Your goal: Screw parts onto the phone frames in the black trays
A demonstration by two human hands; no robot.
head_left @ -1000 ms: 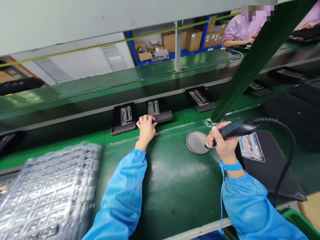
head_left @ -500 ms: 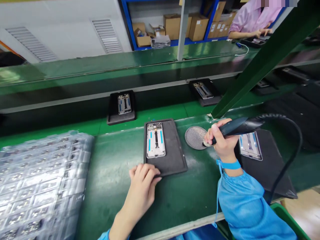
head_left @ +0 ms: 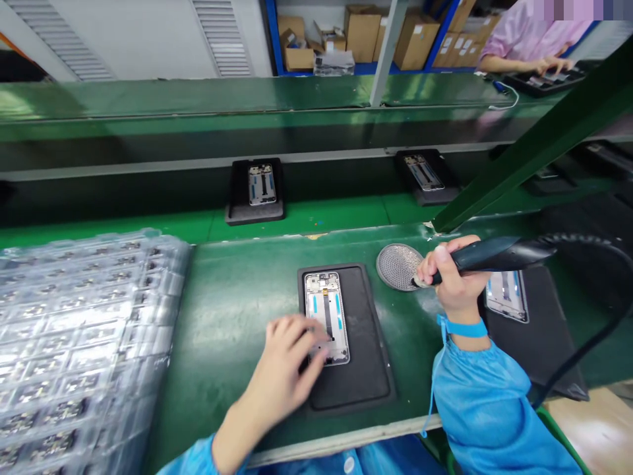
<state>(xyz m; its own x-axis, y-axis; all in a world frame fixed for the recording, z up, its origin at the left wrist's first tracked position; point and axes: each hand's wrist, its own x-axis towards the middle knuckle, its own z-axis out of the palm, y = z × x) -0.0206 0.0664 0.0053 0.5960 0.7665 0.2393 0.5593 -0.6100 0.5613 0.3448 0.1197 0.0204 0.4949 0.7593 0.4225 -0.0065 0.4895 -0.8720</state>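
My right hand (head_left: 457, 284) is wrapped round a black electric screwdriver (head_left: 502, 254) with a coiled cable. The driver's tip end is at the near right rim of a round perforated metal dish (head_left: 394, 265). My left hand (head_left: 287, 359) hovers or rests over the lower left part of an open phone frame (head_left: 321, 293), its fingers apart and slightly bent; contact cannot be made out. Blue strips and a dark flex cable show inside the frame. The frame lies on the left side of a black foam tray (head_left: 363, 349).
A stack of clear plastic trays (head_left: 84, 330) with small parts stands at left. Another phone frame (head_left: 509, 297) lies on a dark mat (head_left: 544, 343) at right. Beyond, the green line (head_left: 306, 218) carries more trays. A green post (head_left: 519, 152) slants up at right; a co-worker's hands (head_left: 554, 64) work behind.
The foam tray with the phone frame has come nearer to me, away from the bench's far edge. My left hand has left the tray's near corner and moved over the frame.
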